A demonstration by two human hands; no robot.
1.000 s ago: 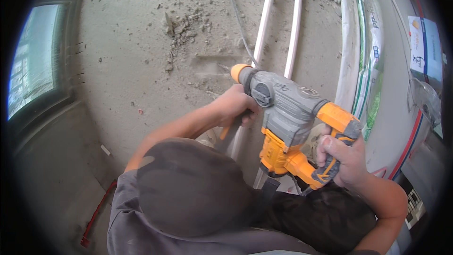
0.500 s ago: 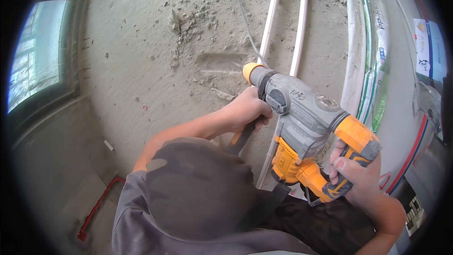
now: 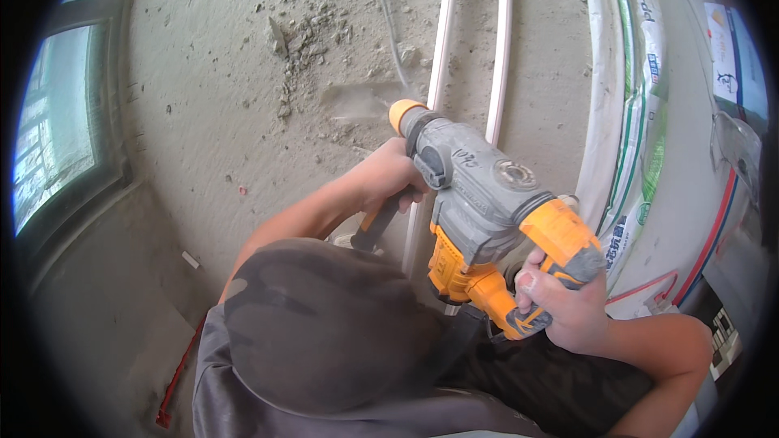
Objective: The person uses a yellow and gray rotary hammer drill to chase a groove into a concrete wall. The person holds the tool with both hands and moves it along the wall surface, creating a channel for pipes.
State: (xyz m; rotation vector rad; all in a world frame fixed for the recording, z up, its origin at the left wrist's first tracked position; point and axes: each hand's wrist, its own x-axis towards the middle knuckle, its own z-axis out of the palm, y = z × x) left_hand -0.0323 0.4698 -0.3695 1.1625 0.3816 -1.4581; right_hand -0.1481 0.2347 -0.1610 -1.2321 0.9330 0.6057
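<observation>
A grey and orange rotary hammer (image 3: 479, 186) lies slantwise across the middle, its orange nose pointing to the far left. My left hand (image 3: 389, 174) is wrapped round its black side handle, just behind the nose. At the rear, my right hand (image 3: 568, 304) grips the orange and black main handle, fingers curled round it. Ahead of the nose is a shallow rectangular recess (image 3: 345, 101) in the rough grey concrete; the bit is too blurred to make out, so I cannot tell whether it touches. A dark camouflage cap (image 3: 324, 324) covers much of the lower middle.
Broken rubble (image 3: 304, 40) lies beyond the recess. A grey cable (image 3: 388, 16) and two white pipes (image 3: 499, 49) run behind the hammer. Plastic-wrapped lengths (image 3: 641, 138) stretch along the right wall. A framed window (image 3: 61, 122) is at the left, a red pipe (image 3: 180, 377) below it.
The hammer and both hands have shifted left in the picture, still gripped the same way. The whole view has also moved somewhat, and the area ahead of the nose looks more blurred.
</observation>
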